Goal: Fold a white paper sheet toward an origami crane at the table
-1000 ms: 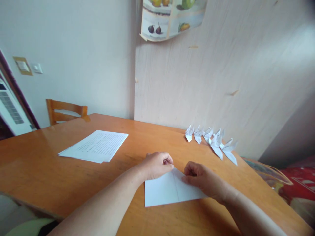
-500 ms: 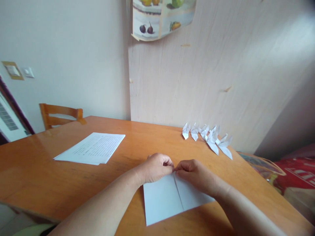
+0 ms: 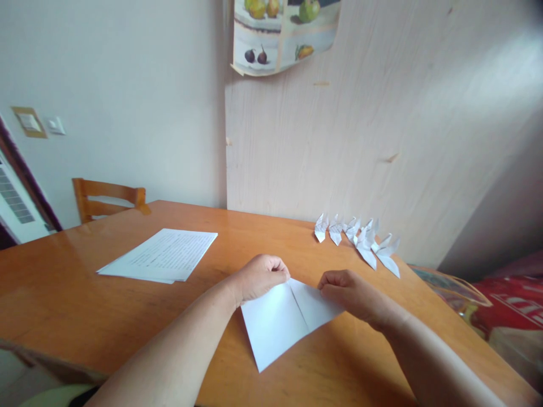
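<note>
A white folded sheet of paper [image 3: 275, 325] is held at the front of the wooden table, tilted, with a seam running down from its far edge. My left hand [image 3: 261, 277] pinches that far edge near the top of the seam, thumb and fingers closed. At the sheet's right side, my right hand [image 3: 352, 297] has its fingers curled closed on the paper's edge; the fingertips are partly hidden. Toward the back right of the table stand several folded white paper cranes [image 3: 365, 243] in a row.
A stack of printed sheets [image 3: 161, 254] lies on the left of the wooden table [image 3: 237, 237]. Behind the table's far left edge stands a wooden chair [image 3: 108, 198]. The wall with a fruit picture [image 3: 275, 39] rises at the back. Red fabric [image 3: 509, 299] is at right.
My right hand has moved right along the paper, away from my left hand. The paper has turned and shifted up and left, its near edge now lifted. The view has shifted slightly.
</note>
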### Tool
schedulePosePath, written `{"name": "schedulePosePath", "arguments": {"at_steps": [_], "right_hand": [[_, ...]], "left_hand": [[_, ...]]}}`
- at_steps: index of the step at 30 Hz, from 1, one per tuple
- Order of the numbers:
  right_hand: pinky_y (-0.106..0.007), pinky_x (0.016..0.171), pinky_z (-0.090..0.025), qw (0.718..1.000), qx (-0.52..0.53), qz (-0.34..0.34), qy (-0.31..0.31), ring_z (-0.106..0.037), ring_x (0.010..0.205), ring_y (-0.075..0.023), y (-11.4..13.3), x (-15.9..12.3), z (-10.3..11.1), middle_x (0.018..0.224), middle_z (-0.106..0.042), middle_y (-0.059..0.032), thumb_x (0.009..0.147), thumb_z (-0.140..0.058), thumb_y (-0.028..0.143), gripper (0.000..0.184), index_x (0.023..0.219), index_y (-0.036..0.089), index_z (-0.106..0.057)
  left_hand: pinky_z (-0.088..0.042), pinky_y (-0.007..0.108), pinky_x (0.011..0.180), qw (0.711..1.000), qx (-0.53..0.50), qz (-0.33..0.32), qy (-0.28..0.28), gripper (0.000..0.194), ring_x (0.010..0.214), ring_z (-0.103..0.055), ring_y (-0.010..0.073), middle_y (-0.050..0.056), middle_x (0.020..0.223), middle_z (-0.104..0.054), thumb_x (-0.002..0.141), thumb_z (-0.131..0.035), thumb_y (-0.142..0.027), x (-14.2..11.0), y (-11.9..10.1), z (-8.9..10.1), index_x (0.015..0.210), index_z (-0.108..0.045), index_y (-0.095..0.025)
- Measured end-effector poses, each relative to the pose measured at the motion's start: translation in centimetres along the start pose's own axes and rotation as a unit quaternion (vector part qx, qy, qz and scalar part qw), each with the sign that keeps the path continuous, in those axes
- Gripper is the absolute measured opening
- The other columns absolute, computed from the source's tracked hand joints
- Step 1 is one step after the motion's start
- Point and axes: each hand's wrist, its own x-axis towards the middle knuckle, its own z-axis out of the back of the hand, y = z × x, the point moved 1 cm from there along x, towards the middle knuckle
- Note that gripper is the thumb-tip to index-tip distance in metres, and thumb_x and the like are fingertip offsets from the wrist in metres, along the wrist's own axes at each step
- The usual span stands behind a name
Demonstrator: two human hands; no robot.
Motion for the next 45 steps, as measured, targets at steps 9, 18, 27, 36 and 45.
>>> {"name": "schedulePosePath", "arguments": {"at_steps": [9, 18, 27, 36, 45], "right_hand": [[-0.028, 0.062, -0.044, 0.996, 0.01, -0.027, -0.081, -0.058, 0.068, -0.0173, -2.2, 0.6, 3.4, 0.069, -0.067, -0.0025, 0.076, -0.053, 0.033, 0.018, 0.066, 0.022, -0.064], [-0.034, 0.072, -0.048, 0.926, -0.165, 0.121, -0.316, -0.062, 0.088, -0.0238, -2.6, 1.0, 2.0, 0.098, -0.068, -0.0085, 0.083, -0.053, 0.032, 0.028, 0.106, 0.021, -0.065], [-0.052, 0.103, -0.036, 0.84, -0.38, 0.312, -0.23, -0.04, 0.134, -0.0339, 0.1, -0.3, -2.3, 0.144, -0.053, -0.0076, 0.086, -0.056, 0.02, 0.057, 0.142, 0.029, -0.05], [-0.038, 0.076, -0.047, 0.94, -0.037, 0.187, -0.283, -0.062, 0.086, -0.0271, -1.2, 0.0, -1.2, 0.09, -0.072, -0.0079, 0.094, -0.051, 0.039, 0.031, 0.108, 0.021, -0.073], [-0.028, 0.065, -0.047, 0.93, 0.35, 0.072, -0.09, -0.057, 0.072, -0.0165, -0.5, 0.0, -2.9, 0.078, -0.068, -0.0059, 0.086, -0.066, 0.05, 0.033, 0.082, 0.018, -0.072]], "left_hand": [[-0.036, 0.023, 0.056, 0.995, -0.074, 0.034, -0.052, 0.026, 0.061, -0.051, 0.0129, 0.001, 0.071, -0.058, 0.077, -0.066, -0.041, -0.1, 0.0, 1.9, 0.08, -0.062, -0.016], [-0.033, 0.022, 0.053, 0.97, -0.196, 0.055, -0.13, 0.024, 0.055, -0.046, 0.0098, -0.004, 0.064, -0.052, 0.073, -0.069, -0.037, 0.3, 0.1, 1.9, 0.076, -0.055, -0.017], [-0.034, 0.024, 0.057, 0.961, -0.246, 0.059, -0.109, 0.025, 0.056, -0.046, 0.0094, -0.005, 0.063, -0.052, 0.071, -0.073, -0.036, 0.6, 0.4, 1.4, 0.075, -0.057, -0.017], [-0.039, 0.028, 0.076, 0.973, -0.204, -0.048, -0.1, 0.037, 0.083, -0.057, 0.0153, 0.005, 0.095, -0.067, 0.086, -0.06, -0.054, 0.5, -0.5, 1.2, 0.093, -0.065, -0.017], [-0.04, 0.031, 0.092, 0.973, -0.199, -0.093, -0.071, 0.032, 0.101, -0.056, 0.0186, 0.005, 0.101, -0.066, 0.088, -0.063, -0.046, 0.1, -1.4, 0.2, 0.1, -0.064, -0.017]]}}
